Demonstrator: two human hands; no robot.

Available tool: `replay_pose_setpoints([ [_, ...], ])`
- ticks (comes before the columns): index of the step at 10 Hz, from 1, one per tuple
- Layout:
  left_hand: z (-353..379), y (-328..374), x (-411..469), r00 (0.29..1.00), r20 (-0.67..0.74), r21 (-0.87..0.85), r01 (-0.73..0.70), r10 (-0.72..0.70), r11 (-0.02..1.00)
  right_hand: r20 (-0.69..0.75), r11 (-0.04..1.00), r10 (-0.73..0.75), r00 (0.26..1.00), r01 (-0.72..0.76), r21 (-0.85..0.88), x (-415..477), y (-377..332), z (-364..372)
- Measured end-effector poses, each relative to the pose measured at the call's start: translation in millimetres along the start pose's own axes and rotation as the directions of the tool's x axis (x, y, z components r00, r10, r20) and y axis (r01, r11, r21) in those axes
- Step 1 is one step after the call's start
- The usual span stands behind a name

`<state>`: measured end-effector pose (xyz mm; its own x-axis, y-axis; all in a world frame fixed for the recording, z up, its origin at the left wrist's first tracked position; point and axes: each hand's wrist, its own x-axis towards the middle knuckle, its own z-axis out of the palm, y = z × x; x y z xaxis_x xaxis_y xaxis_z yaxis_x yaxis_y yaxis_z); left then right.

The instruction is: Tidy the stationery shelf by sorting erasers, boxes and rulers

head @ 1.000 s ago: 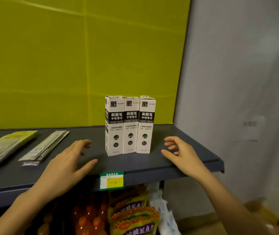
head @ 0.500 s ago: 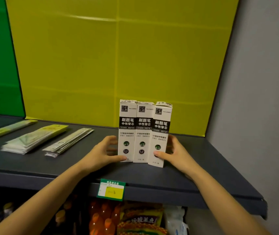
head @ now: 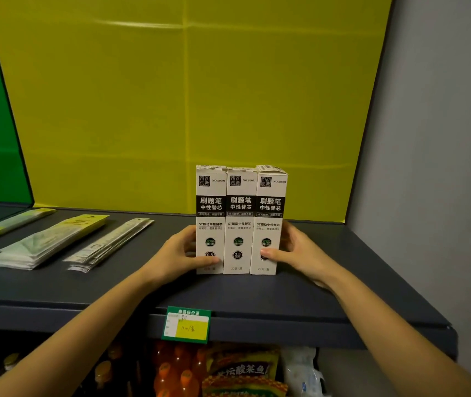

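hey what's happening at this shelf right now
A person is tidying a dark shelf. Three tall white boxes stand upright side by side, and the left hand and right hand press against the row's two outer sides, squeezing it together. To the left, flat packets of rulers lie in separate piles. A green and yellow price tag hangs on the shelf's front edge, with bottles and snack bags below.

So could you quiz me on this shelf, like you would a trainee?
1. How many boxes stand upright on the shelf?
2. True or false: the left hand lies flat on the ruler packs.
3. What touches the rightmost box: A) right hand B) price tag C) nothing?

Key: 1) three, side by side, touching; 2) false, it presses the leftmost box; 3) A.
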<state>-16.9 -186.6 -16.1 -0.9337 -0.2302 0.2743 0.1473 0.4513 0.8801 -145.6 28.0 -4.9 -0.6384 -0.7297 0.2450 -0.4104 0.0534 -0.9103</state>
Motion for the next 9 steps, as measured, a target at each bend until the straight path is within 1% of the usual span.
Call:
replay_pose_setpoints([
  [3,-11.4,-1.0,14.3,0.989,0.144,0.029,0.010,-0.014,1.000,0.001,1.000,0.020,1.000,-0.020,-0.003,1.2,3.2,6.0],
  [4,-14.7,-3.6,17.7,0.985,0.170,0.020,0.017,-0.020,1.000,-0.015,1.000,0.016,1.000,-0.016,0.011,0.2,3.1,8.2],
  [5,-14.8,-2.8,17.4,0.980,0.197,0.036,0.000,-0.007,0.999,-0.004,0.999,0.041,0.999,-0.041,0.004,-1.3,0.2,10.0],
  [6,-17.2,-2.0,18.6,0.973,0.228,0.033,0.010,-0.017,0.999,0.018,0.997,0.077,0.997,-0.077,-0.028,-3.0,-0.9,10.5],
  [7,-20.4,4.2,16.7,0.953,0.300,0.053,0.016,-0.031,0.998,0.037,0.986,0.129,0.991,-0.124,-0.111,-6.7,-6.4,12.5],
  [8,-37.2,10.5,13.3,0.923,0.375,0.088,0.054,-0.083,0.995,0.062,0.972,0.178,0.982,-0.166,-0.165,-12.0,-15.7,8.1],
  [9,-65.5,19.2,5.9,0.930,0.355,0.172,0.037,-0.097,0.984,-0.065,0.962,0.166,0.984,-0.176,-0.211,-21.4,-26.8,-4.8],
])
